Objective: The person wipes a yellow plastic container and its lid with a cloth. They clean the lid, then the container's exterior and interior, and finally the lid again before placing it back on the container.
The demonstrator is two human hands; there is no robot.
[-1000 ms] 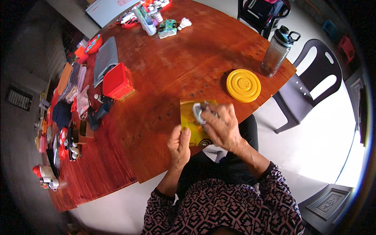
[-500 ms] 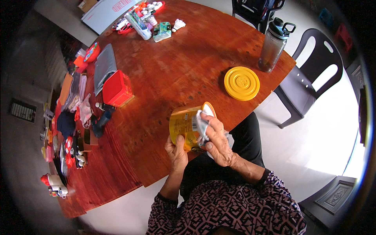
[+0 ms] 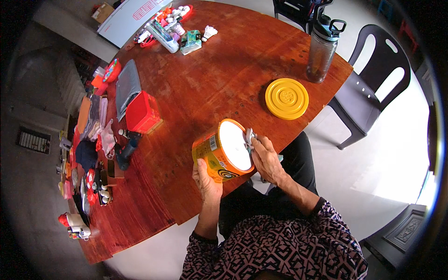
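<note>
My left hand point(image 3: 208, 183) grips a yellow-orange round tub point(image 3: 208, 156) from its lower left side. The tub is tilted, so its white round end point(image 3: 234, 144) faces up and to the right. In my right hand point(image 3: 267, 161) is a crumpled greyish cloth point(image 3: 250, 139), pressed against the tub's right rim. Part of the cloth is hidden by the fingers. Beyond the tub, to the right, a yellow round lid point(image 3: 287, 99) lies flat on the table.
The brown wooden table point(image 3: 200, 88) carries a clear bottle point(image 3: 322, 51) near its right edge. A red box point(image 3: 143, 112) and a grey folder point(image 3: 128, 86) lie left. A shuttlecock point(image 3: 209, 32) and small packages sit at the back. A dark chair point(image 3: 368, 88) stands at right.
The tub has turned so its white end now shows broadly. My right hand with the cloth has shifted from the tub's side to the rim at right.
</note>
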